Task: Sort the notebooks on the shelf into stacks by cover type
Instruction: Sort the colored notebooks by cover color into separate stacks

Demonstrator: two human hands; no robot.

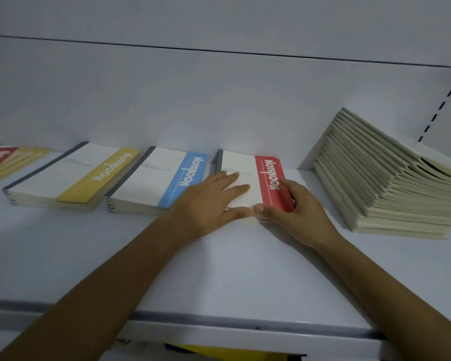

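The red notebook (248, 165) lies flat on the shelf (219, 269), cover up. Its grey spine is on the left and its red title band on the right. Spine and band both run from the shelf's front lip toward the back wall, so that looks to be its long axis. A thin layer of pages shows beneath it, though I cannot tell how many copies lie there.

Both hands are on this notebook. The left grip (208, 201) rests flat on the white part of the cover, fingers straight and spread, holding nothing. The right grip (300, 204) is at the band side, its fingers curled over the notebook's right edge and its thumb against the front edge, so it is clasping that edge. The right one is therefore placed for any lift or slide. A pull would go along the short way, rightward, and a squaring push would go back along the long axis.

Just left of the red notebook sits the blue stack (154, 178), and left of that the yellow stack (68, 173). Further left still is a loose fan of red and yellow covers (8, 157). To the red notebook's right, close but apart, the plain cream pile (391, 183) leans against the back wall. It looks likely to be the unsorted supply and liable to slip if nudged.
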